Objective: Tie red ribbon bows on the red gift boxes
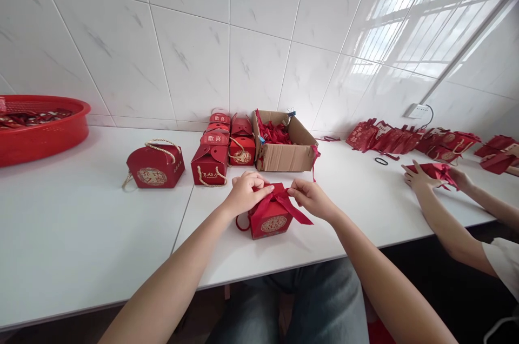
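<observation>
A small red gift box [271, 225] with a gold round emblem stands near the table's front edge, a red cord loop at its left side. A red ribbon [298, 213] is tied in a bow across its top, one tail hanging to the right. My left hand [248, 192] is closed at the left part of the bow, fingers over the box top. On the right side my right hand [313, 198] pinches the ribbon between thumb and index finger. The knot is partly hidden by the ribbon loops.
Behind the box stand a cardboard box [284, 157] of red ribbons and stacked red boxes [210, 165]. Farther left are another red box [156, 168] and a red basket [44, 136]. At right, a person's hands [419, 177] hold a red box near more red boxes.
</observation>
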Available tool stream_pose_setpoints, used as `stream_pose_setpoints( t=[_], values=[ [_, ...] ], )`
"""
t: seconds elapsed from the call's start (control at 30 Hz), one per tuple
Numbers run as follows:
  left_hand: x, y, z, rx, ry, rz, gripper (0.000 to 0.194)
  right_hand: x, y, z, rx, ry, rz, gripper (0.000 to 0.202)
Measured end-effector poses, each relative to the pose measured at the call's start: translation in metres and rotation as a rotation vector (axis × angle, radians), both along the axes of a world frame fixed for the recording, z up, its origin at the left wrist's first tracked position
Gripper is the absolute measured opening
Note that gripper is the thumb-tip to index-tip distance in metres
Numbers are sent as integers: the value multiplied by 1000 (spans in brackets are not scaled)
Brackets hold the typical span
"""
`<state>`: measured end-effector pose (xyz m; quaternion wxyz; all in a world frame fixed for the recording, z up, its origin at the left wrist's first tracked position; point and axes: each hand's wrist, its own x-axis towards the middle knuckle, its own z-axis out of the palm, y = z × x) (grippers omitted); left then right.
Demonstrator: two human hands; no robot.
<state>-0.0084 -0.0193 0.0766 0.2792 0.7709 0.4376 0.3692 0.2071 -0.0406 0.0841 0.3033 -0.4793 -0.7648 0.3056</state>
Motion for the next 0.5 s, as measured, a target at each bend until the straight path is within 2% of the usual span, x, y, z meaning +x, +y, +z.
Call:
stream_pose_setpoints(
  t=[0.13, 0.33, 0.4, 0.5],
  values=[
    [-2, 0, 0, -34, -41, 1, 49, -1, 3, -4, -49, 112, 38, 30],
    [-4, -1, -1, -154, -109, -75, 40, 1, 6, -3, -38, 252, 52, 24],
    [-5, -2, 1, -196, -138, -107, 36, 4, 6, 1, -9, 240, 65, 23],
    [-6, -3, 5, -210, -192, -122, 31, 8, 4, 6, 44, 107, 97, 22]
  ],
)
